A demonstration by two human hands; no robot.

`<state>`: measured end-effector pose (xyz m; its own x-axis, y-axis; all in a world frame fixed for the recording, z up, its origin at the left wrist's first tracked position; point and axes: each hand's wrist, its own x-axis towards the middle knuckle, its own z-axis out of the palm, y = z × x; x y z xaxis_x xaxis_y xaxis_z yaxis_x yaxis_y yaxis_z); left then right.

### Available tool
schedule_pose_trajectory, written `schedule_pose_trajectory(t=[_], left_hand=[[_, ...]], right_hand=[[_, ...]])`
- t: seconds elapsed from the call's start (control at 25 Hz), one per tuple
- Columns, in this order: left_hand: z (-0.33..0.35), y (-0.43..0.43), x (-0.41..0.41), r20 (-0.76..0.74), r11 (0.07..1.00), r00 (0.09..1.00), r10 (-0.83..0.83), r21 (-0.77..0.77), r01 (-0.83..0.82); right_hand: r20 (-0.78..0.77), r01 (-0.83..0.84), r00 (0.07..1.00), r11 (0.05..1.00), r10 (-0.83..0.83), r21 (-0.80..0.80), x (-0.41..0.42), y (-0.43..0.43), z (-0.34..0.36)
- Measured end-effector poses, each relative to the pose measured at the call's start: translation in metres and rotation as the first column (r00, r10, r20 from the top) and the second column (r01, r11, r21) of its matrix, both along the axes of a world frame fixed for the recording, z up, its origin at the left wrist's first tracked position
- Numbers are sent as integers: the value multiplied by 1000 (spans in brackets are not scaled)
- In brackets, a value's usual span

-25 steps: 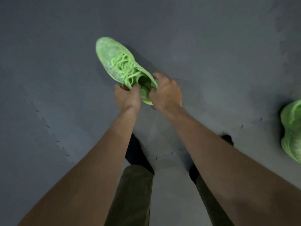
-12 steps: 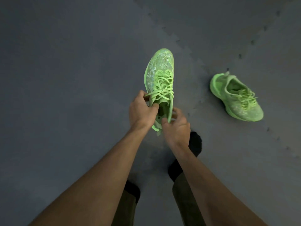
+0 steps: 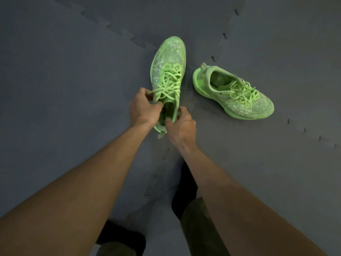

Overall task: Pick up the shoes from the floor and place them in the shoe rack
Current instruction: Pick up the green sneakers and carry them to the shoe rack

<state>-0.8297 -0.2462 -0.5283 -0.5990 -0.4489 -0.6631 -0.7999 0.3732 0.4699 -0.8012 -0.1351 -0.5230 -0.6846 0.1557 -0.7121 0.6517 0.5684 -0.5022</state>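
Observation:
A bright green sneaker (image 3: 168,71) is held in front of me, toe pointing away, laces loose. My left hand (image 3: 143,108) grips the left side of its collar near the laces. My right hand (image 3: 180,123) pinches the right side of the collar near the heel. A second green sneaker (image 3: 234,92) lies on the grey floor just to the right, heel toward the held shoe, toe pointing right. No shoe rack is in view.
The floor is grey interlocking foam mat (image 3: 73,71) with jagged seams. My legs in olive trousers and black socks (image 3: 184,191) stand below the hands.
The view has swung right, so the second sneaker now sits close beside the held one. The held sneaker has turned from pointing up-left to pointing straight away.

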Motion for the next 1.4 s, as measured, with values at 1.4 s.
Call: schedule_pose_trajectory(t=[1.4], left_hand=[[39,32,26,-161,976,987,12,-213,-47]], right_hand=[[-200,0,979,983,38,184,16,74,7]])
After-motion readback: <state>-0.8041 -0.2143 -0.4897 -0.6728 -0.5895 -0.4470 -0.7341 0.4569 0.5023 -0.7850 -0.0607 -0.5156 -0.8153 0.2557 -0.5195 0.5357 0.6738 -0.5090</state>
